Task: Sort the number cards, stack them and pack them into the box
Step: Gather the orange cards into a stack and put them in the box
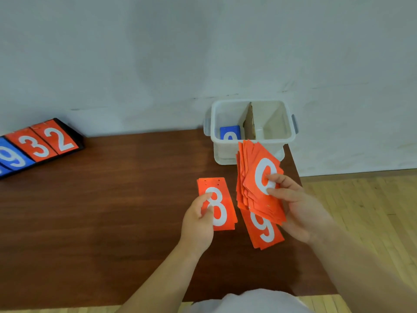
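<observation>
L hand point(198, 222) pinches 8 card point(222, 206), long axis near-far, just left of fanned stack point(255, 177) gripped in R hand point(300, 213); box point(225, 152) far, nearer R hand.

The orange card point(222, 206) reads 8, the fanned stack point(252, 177) shows 0 on top, the lower card point(264, 231) 9; the scoreboard point(42, 143) 9, 3, 2.

Single head-worn wide-angle view, forward and down, close over the table point(112, 211).
</observation>
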Tool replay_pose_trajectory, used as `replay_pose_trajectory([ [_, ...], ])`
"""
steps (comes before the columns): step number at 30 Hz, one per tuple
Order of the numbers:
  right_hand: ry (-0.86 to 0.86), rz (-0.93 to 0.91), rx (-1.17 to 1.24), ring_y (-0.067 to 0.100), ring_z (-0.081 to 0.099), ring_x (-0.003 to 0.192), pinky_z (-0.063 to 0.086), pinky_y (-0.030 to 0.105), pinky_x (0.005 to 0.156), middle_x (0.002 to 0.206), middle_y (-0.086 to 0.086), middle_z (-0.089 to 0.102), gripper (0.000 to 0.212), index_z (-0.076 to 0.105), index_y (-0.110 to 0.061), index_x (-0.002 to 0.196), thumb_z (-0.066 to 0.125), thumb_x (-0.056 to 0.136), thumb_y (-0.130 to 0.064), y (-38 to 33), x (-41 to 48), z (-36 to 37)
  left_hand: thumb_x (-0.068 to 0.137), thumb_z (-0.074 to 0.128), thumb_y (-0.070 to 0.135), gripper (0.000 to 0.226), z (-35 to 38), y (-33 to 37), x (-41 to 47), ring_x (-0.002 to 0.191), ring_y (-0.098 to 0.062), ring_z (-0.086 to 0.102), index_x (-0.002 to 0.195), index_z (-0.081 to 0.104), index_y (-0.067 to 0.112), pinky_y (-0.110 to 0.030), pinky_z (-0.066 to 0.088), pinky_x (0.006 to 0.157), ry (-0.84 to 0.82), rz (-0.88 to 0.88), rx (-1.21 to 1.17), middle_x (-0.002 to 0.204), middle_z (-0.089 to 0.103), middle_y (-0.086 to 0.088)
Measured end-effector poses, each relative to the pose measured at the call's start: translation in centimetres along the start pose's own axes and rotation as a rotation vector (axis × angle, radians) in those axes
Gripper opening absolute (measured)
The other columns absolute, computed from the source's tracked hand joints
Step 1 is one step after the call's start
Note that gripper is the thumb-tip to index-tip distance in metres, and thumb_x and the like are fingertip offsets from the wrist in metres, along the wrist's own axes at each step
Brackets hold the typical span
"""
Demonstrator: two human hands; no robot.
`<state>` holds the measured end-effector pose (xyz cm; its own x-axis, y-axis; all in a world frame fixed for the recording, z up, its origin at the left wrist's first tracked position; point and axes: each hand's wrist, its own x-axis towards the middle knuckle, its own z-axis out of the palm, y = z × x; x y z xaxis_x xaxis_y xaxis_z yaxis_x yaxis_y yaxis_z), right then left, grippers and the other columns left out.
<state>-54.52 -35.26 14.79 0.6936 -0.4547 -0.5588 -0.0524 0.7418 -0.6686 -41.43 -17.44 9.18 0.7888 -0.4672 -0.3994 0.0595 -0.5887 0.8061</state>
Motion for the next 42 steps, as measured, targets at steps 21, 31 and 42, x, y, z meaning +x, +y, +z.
replay_pose_trajectory([
  [21, 0.191, 0.062, -0.367, 0.03, 0.061, 0.085, 0.047, 0.044, 0.077, 0.095, 0.012, 0.067, 0.025, 0.068, -0.018, 0.09, 0.062, 0.088, 0.006, 6.2, -0.1, 0.9, 0.1, 0.041, 0.005, 0.045, -2.1, 2.5, -0.2, 0.077, -0.007, 0.059, 0.125, 0.058, 0.038, -0.028, 0.051, 0.075, -0.422, 0.239, -0.126, 0.093, 0.067, 0.0],
  [31, 0.393, -0.13, -0.964, 0.019, 0.065, 0.077, 0.053, 0.032, 0.068, 0.097, -0.008, 0.068, 0.033, 0.067, -0.029, 0.086, 0.062, 0.082, 0.003, 1.0, -1.0, -6.0, 0.097, 0.054, 0.04, 0.059, 6.9, 0.8, 2.4, 0.104, -0.015, 0.062, 0.152, 0.033, 0.033, -0.035, 0.052, 0.088, -0.211, -0.054, 0.109, 0.119, 0.06, 0.002],
  [42, 0.367, -0.012, -1.066, 0.023, 0.069, 0.083, 0.061, 0.047, 0.078, 0.096, -0.007, 0.069, 0.038, 0.069, -0.041, 0.084, 0.066, 0.081, -0.003, -3.5, -0.9, -17.0, 0.07, 0.079, 0.065, 0.132, 20.2, -0.5, 1.5, 0.144, -0.038, 0.018, 0.154, -0.017, 0.035, -0.051, 0.033, 0.114, -0.046, -0.391, 0.602, 0.157, 0.007, -0.016],
])
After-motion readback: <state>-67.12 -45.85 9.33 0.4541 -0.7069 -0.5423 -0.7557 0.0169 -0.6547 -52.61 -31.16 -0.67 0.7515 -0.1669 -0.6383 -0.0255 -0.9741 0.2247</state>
